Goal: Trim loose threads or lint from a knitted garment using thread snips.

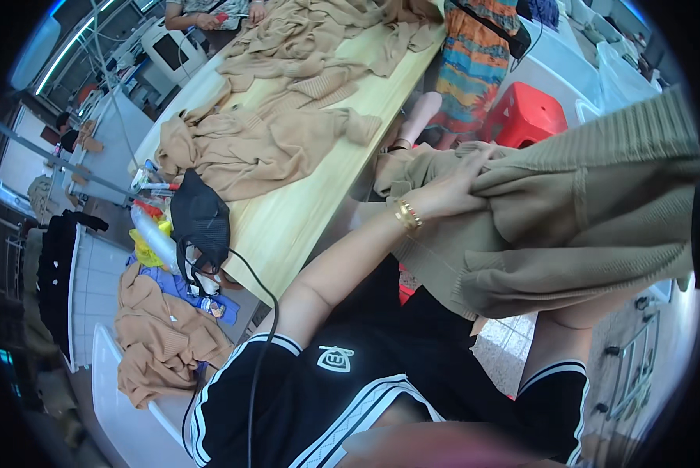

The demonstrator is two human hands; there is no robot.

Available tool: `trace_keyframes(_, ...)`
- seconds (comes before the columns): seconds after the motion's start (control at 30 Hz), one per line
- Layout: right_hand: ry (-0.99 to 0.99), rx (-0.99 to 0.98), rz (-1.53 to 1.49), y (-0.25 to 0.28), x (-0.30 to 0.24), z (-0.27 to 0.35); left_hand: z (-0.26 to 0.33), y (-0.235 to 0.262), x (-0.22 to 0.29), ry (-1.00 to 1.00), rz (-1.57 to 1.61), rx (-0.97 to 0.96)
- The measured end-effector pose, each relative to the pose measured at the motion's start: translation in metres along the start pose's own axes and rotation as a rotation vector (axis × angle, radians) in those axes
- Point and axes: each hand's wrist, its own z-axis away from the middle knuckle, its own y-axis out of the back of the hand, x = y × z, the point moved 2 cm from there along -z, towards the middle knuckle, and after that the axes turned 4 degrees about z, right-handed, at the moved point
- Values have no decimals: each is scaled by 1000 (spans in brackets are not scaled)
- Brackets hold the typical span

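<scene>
- Busy workroom, pale wood table running away up the left side of the view.
- Nearest bit: right forearm goes up behind the cloth, so that hand's hidden and I can't tell what its fingers are doing.
- Brownish knit garment is held up in front of the chest, off the table's right edge. Long axis goes left to right, tilting up at the right, ribbed band on top.
- Left hand is the only 1 showing, fingers curled into a fold near the left end, looks gripped. Most of the cloth lies to their right.
- Further out: tan knits heaped on the table, red stool beyond the garment.
</scene>
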Motion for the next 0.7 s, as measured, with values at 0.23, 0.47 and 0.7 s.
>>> trace_keyframes(0.23,46,-163,2,251,-134,-179,-62,24,1,420,388,7)
trace_keyframes(0.47,-109,-311,-28,53,-15,-88,-70,30,101,-183,421,-154)
trace_keyframes(0.7,-55,-133,237,28,-1,-77,-105,101,105,-361,704,98)
